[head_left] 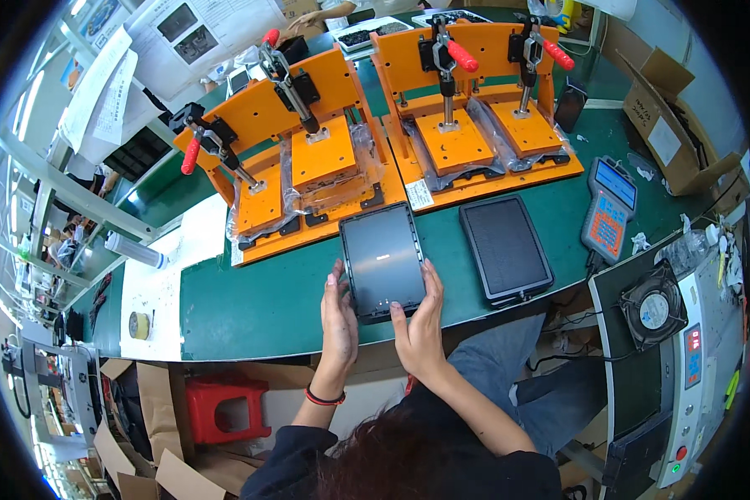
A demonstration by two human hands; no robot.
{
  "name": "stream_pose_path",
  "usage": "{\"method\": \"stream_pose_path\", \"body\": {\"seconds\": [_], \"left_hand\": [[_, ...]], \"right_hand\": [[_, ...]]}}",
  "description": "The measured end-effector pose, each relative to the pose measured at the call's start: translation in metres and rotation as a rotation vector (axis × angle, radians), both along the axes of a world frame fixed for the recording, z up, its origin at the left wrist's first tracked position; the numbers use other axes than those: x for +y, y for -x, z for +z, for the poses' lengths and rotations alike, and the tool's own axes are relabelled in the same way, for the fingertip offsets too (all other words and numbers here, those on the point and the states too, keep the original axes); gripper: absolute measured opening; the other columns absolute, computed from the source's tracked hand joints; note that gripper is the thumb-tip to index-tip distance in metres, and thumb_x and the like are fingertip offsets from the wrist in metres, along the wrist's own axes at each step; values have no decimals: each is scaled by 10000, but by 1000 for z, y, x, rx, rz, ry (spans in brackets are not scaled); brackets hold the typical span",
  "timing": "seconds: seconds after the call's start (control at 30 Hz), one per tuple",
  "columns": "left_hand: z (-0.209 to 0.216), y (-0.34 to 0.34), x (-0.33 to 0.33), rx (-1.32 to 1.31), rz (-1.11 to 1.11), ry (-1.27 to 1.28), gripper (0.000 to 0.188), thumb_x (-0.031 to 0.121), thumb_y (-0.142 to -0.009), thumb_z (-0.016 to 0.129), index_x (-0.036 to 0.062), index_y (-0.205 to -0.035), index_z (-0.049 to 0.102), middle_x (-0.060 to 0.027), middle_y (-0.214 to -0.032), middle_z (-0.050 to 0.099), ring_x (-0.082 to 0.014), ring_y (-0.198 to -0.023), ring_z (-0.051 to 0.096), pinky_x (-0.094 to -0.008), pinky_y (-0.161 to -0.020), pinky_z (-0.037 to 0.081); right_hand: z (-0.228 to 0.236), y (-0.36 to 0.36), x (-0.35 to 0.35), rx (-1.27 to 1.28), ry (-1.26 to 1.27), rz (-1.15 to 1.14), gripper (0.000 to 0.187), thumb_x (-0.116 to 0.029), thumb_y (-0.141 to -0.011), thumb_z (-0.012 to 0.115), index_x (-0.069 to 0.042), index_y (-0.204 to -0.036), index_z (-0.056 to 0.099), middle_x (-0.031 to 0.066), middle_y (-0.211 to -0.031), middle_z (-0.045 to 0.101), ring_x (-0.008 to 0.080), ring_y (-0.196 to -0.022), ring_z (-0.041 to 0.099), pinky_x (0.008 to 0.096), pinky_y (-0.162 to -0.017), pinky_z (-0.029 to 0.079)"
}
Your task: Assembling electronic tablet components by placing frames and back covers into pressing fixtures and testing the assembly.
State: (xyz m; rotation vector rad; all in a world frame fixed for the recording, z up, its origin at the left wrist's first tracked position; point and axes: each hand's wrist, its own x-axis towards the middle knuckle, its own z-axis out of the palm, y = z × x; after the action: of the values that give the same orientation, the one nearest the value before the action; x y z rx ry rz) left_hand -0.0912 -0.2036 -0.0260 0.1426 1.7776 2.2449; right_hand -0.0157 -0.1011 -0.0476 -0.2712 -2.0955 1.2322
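A black tablet-like panel [383,260] with a glossy grey face and a raised rim is held upright lengthwise over the front of the green table. My left hand [339,323] grips its lower left edge. On the opposite side my right hand [422,327] holds the lower right corner, its thumb pressing on the face near the bottom edge. Fingers behind the panel are hidden. Just right of it lies a stack of black rectangular panels or trays [507,247], untouched. The panel's far end comes close to the orange clamp fixtures.
Two orange toggle-clamp fixtures [321,158] [454,148] with red handles span the table's back. At right are a grey-orange handheld instrument [610,212], an open cardboard box [667,125] and a fan [652,308]. A yellow tape roll [139,325] rests on white paper at left; a red stool [225,406] stands below.
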Motion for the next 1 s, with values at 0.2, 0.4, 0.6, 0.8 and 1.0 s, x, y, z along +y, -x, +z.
{"method": "stream_pose_path", "body": {"seconds": [0.2, 0.4, 0.6, 0.8, 1.0], "left_hand": [[-2, 23, 7, 3, -15, -3, 677, 477, -956, 325, -60, -1363, 265, -170, -1382, 319, -237, -1272, 289, -347, -1073, 196], [2, 25, 1, 88, -33, 1, 645, 431, -970, 324, -74, -1362, 240, -190, -1377, 322, -243, -1277, 320, -337, -1074, 225], [12, 65, 5, 135, 12, -23, 633, 426, -976, 302, -66, -1369, 235, -196, -1381, 331, -249, -1292, 308, -341, -1079, 216], [-6, 129, 14, 420, 90, 128, 601, 444, -976, 277, -15, -1364, 271, -148, -1367, 365, -231, -1264, 350, -334, -1065, 238], [-8, 111, -1, 561, 102, 535, 494, 282, -961, 406, -75, -1299, 355, -222, -1330, 391, -295, -1260, 367, -372, -1043, 275]], "right_hand": [[1, 30, 9, 55, -26, -12, 548, -160, -903, 494, 88, -1300, 210, 300, -1329, 269, 434, -1241, 299, 477, -1030, 252], [0, 34, 7, 101, 39, 24, 514, -150, -905, 493, 85, -1283, 235, 298, -1315, 288, 423, -1229, 317, 465, -1026, 262], [6, 82, 14, 106, 47, 39, 495, -180, -915, 485, 86, -1265, 257, 306, -1303, 284, 436, -1213, 319, 464, -1020, 269], [-5, 147, 12, 163, 20, -38, 497, -230, -916, 490, 59, -1251, 262, 316, -1292, 247, 472, -1236, 244, 508, -1014, 248], [-7, 136, 36, 121, -103, -63, 597, -193, -862, 595, 58, -1269, 237, 261, -1268, 310, 413, -1214, 302, 478, -1013, 262]]}}
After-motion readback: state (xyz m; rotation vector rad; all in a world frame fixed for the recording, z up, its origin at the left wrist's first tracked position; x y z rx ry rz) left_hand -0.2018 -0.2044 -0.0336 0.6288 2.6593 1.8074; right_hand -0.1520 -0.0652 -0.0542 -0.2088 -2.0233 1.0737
